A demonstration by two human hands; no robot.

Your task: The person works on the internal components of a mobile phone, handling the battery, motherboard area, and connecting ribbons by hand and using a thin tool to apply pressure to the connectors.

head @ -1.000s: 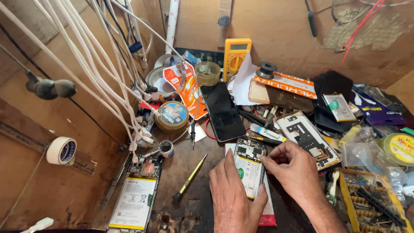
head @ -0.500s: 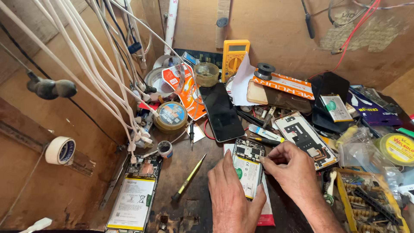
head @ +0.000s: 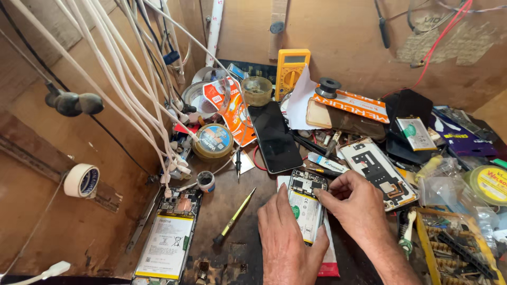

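1. Broadly, a cluttered wooden workbench [head: 237, 211] filled the lower half of the frame, with a bundle of white cables [head: 121, 89] hanging across the upper left.
2. Low and centre-right lay the opened phone [head: 306, 208], back cover off. It showed a dark circuit board at its top end and a pale battery with a small green sticker below, and it rested on a white-and-red card.
3. The left hand [head: 288, 245] lay flat along the phone's left edge at the bottom centre, fingers nearly straight and pressing down rather than curled around it.
4. The right hand [head: 362, 208] sat just right of the phone, its fingers bent and pinched against the upper right edge; whether they gripped anything small could not be told.
5. A second opened phone [head: 166, 243] lay at the lower left.
6. A black phone screen [head: 274, 137] lay above the hands at centre.
7. A yellow multimeter [head: 290, 71] leaned against the back wall, upper centre.
8. A yellow-handled screwdriver [head: 235, 216] lay slanted left of the left hand.
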